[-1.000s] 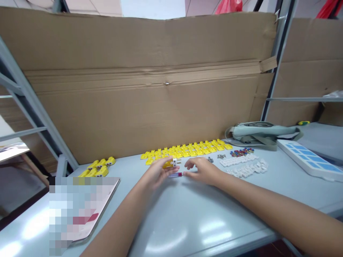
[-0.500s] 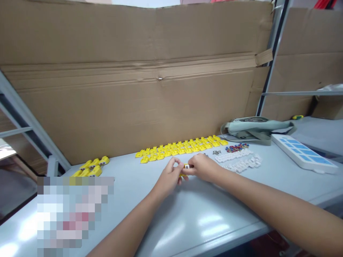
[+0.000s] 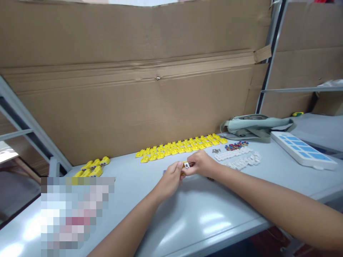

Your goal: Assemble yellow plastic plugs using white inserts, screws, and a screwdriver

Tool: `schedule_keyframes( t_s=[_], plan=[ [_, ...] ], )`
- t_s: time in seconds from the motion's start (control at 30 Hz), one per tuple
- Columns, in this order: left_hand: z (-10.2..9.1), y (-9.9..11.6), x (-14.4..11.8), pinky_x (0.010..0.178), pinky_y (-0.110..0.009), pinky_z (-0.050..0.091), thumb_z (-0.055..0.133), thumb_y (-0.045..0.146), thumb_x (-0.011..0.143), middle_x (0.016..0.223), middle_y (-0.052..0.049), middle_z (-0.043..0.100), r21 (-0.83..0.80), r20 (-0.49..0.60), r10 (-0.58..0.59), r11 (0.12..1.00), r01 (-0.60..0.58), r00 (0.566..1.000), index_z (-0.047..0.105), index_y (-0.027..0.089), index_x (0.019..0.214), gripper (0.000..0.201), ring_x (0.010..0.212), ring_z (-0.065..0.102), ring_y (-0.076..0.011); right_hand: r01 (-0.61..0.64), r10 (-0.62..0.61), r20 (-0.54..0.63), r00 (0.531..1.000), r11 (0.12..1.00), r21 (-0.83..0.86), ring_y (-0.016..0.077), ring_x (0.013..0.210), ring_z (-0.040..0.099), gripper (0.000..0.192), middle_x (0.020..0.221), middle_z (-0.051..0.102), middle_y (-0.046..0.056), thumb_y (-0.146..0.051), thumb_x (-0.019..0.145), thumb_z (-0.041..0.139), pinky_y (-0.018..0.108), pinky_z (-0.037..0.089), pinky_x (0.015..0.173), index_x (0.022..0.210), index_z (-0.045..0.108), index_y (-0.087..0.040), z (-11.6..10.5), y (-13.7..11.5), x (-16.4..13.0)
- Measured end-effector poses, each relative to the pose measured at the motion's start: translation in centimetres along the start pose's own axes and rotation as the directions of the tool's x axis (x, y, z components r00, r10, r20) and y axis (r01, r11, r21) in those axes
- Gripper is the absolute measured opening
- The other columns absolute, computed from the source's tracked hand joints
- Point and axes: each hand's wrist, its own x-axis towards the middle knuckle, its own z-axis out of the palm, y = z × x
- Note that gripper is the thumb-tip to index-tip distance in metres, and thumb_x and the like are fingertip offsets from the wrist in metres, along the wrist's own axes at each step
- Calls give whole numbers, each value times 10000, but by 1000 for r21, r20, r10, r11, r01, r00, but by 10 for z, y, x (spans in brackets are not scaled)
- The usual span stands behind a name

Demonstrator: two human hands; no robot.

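Observation:
My left hand (image 3: 171,178) is closed on a small yellow plastic part (image 3: 183,172), mostly hidden by the fingers. A small white piece (image 3: 187,165) with a dark spot shows at its top. My right hand (image 3: 200,163) meets the left from the right, its fingers pinched at the white piece around something dark and thin that I cannot make out. Beyond the hands, yellow plastic shells (image 3: 174,147) lie in two rows. Small white parts (image 3: 233,154), red and blue pieces (image 3: 237,145) and little metal pieces (image 3: 216,151) lie to the right.
Several yellow pieces with eye-like spots (image 3: 96,171) stand at the left. A white case with blue panels (image 3: 301,150) and a pale green bag (image 3: 257,125) lie at the right. A cardboard sheet (image 3: 134,107) walls the grey table's (image 3: 128,200) back. A pixelated area covers the lower left.
My left fingers have closed in around the yellow part, which is now more hidden. The white piece has tilted. A small purplish bit now shows left of my left hand.

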Motion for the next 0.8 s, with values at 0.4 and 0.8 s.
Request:
schedule_keyframes(
  t_s=[0.4,0.8],
  plan=[
    [8,4,-3,460,-217,319,326,618,793,581,64,317,-89,-10,-9,996,8,1000,369,191,698,439,470,290,-71,336,-361,-148,921,926,-171,48,400,229,415,400,249,-59,-341,762,481,184,219,400,442,275,-176,0,11,0],
    [9,4,-3,465,-215,349,338,581,813,571,73,306,-116,31,-16,993,19,999,364,190,709,406,449,283,-60,372,-418,-157,895,893,-253,50,391,228,430,404,230,-64,-342,765,484,187,219,396,447,242,-183,-2,12,-1]
  ],
)
